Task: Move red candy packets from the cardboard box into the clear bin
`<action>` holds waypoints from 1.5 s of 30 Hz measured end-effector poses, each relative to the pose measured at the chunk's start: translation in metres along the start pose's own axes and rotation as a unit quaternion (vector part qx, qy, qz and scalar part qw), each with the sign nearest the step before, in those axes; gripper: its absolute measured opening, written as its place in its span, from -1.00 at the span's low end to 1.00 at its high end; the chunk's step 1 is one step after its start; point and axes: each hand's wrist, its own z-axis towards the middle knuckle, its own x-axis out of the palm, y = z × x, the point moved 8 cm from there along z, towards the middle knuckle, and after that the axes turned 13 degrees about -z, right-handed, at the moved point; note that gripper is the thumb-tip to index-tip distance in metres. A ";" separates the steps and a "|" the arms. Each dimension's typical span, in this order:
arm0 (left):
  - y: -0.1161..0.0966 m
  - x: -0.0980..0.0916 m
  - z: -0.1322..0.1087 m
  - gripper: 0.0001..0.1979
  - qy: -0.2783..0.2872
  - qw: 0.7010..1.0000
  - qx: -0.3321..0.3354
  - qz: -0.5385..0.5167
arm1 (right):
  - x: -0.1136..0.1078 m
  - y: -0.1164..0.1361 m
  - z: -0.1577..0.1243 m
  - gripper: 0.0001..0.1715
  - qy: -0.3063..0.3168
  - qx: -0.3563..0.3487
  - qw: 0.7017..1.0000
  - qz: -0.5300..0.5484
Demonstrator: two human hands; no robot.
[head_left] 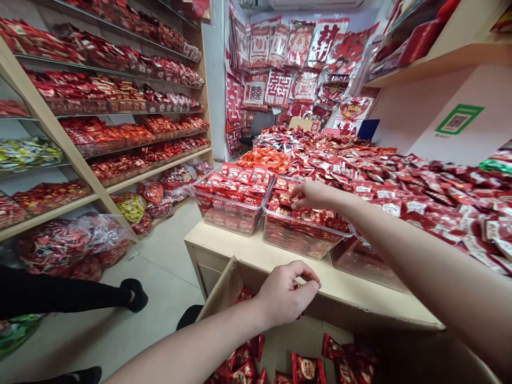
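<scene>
Head view, my end of the link. Right hand [310, 196] reaches in over the middle bin [302, 244], fingers bent down among its red packets [308, 216]; I cannot tell whether they grip one. Left hand [288, 292] hangs over the open cardboard box [344, 305], fingers loosely curled, thumb close to the fingertips. A bit of red shows by the thumb, possibly a packet in the palm or one lying beyond it; from this angle I can't say which.

More loose packets [308, 368] lie on the box floor, some in shadow at right.

Middle bin sits on the pale table [250, 246], just beside the left bin [228, 208], which is filled with red packets too. Right bin [366, 264] lies partly behind my right forearm. Behind all three, a broad heap [404, 178] of wrapped packets. Stocked shelves [160, 178] at left; below them, another person's leg [76, 290] and dark shoe [138, 296].
</scene>
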 end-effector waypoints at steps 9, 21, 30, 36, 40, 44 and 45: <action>0.005 0.000 -0.001 -0.81 -0.008 0.999 0.011 0.036 | -0.006 0.002 0.005 -0.72 0.014 0.042 0.998 -0.035; 0.000 -0.001 0.000 -0.84 -0.020 0.992 0.038 0.115 | -0.001 0.002 0.003 -0.69 0.038 0.086 0.996 -0.009; -0.005 -0.020 0.007 -0.72 -0.069 0.996 0.015 -0.046 | -0.025 0.007 -0.055 -0.70 -0.090 0.085 0.988 0.094; 0.001 -0.035 0.010 -0.67 -0.194 0.934 0.003 -0.299 | 0.053 0.082 -0.139 -0.63 0.036 -0.032 0.883 0.468; 0.010 -0.031 0.010 -0.69 -0.218 0.892 -0.031 -0.395 | 0.077 0.098 -0.149 -0.71 0.051 -0.029 0.819 0.570; 0.002 -0.029 0.011 -0.73 -0.184 0.881 -0.017 -0.436 | 0.082 0.088 -0.144 -0.69 0.080 0.000 0.768 0.635; -0.002 -0.028 0.012 -0.75 -0.160 0.896 -0.009 -0.415 | 0.083 0.084 -0.144 -0.68 0.077 0.009 0.760 0.645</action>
